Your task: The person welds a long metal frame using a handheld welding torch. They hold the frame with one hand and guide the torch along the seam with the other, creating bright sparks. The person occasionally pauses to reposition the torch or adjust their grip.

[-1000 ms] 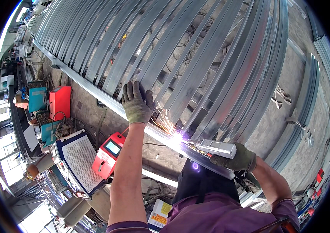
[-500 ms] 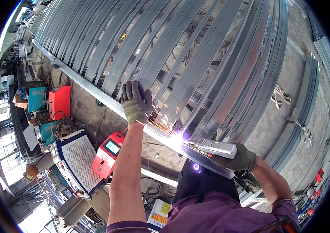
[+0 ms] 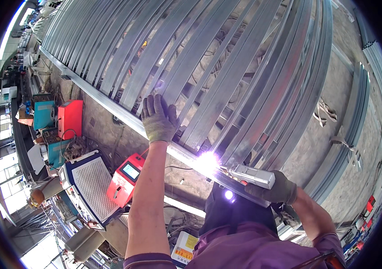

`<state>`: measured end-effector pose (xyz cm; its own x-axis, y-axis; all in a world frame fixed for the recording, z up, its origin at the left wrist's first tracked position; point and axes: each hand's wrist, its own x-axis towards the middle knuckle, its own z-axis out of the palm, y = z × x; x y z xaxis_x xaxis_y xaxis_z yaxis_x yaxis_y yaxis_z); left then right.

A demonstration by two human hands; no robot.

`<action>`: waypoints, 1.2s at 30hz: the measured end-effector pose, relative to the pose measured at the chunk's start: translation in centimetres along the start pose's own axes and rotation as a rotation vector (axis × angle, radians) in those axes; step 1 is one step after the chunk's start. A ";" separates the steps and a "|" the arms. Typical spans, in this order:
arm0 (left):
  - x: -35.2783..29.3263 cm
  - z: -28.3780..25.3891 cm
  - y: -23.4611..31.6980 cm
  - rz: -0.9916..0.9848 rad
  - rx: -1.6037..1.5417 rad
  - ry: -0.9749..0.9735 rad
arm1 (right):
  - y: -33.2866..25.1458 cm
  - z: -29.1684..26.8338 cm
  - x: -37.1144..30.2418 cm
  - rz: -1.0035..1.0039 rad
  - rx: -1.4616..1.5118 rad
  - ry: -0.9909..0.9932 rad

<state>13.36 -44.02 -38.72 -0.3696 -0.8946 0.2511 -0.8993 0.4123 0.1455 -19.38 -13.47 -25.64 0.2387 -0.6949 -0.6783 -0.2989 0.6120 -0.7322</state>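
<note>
My right hand point(image 3: 281, 189), in a dark work glove, is wrapped round a silver welding gun point(image 3: 254, 175). The gun's tip points left at a dazzling white-violet glare point(image 3: 207, 163), which hides the exact weld spot on the near edge rail point(image 3: 183, 155). Gloved too, my left hand point(image 3: 159, 121) lies flat with fingers stretched out, over the end of a long grey metal tube point(image 3: 166, 80) beside the rail. Many such tubes run side by side away from me, with gaps between them, and their near ends meet the rail.
On the left stand a red box with a small screen point(image 3: 129, 172), a blue-and-white machine with a perforated panel point(image 3: 93, 186) and another red case point(image 3: 70, 117). Stacked metal profiles point(image 3: 350, 130) lie to the right, with straps point(image 3: 325, 111) nearby. Cables show beneath the tubes.
The orange sparks that sprayed toward my left hand are gone, and the glare looks rounder and larger. Both hands and the welding gun stay almost where they were.
</note>
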 end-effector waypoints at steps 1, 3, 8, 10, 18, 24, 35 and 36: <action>0.0 0.0 -0.1 0.003 -0.007 0.002 | -0.5 -0.2 -0.2 0.090 0.037 -0.043; 0.2 0.1 0.0 -0.003 -0.006 -0.002 | 0.6 0.4 -0.9 0.018 0.073 0.050; 0.2 -0.1 -0.3 -0.031 -0.008 -0.067 | 0.9 0.5 -2.5 0.001 0.121 0.129; 0.3 -0.3 -0.3 -0.030 -0.010 -0.072 | 1.0 0.7 -2.9 0.023 0.187 0.145; 0.1 -0.3 -0.7 -0.004 0.026 -0.101 | 2.4 4.6 -3.9 -0.081 0.140 0.394; 0.2 -0.1 -0.7 -0.009 0.031 -0.166 | -0.2 7.3 -2.7 -0.054 0.224 0.461; 2.3 -2.9 -0.2 0.158 -0.452 -0.290 | -5.1 10.0 -2.8 -0.104 0.143 0.608; 3.6 -4.8 1.3 0.074 -0.508 -0.554 | -5.5 9.9 -2.9 -0.104 0.145 0.620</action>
<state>11.96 -45.89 -33.04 -0.6085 -0.7621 -0.2210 -0.6990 0.3831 0.6038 -9.26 -11.11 -20.26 -0.3314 -0.8162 -0.4733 -0.1647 0.5440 -0.8228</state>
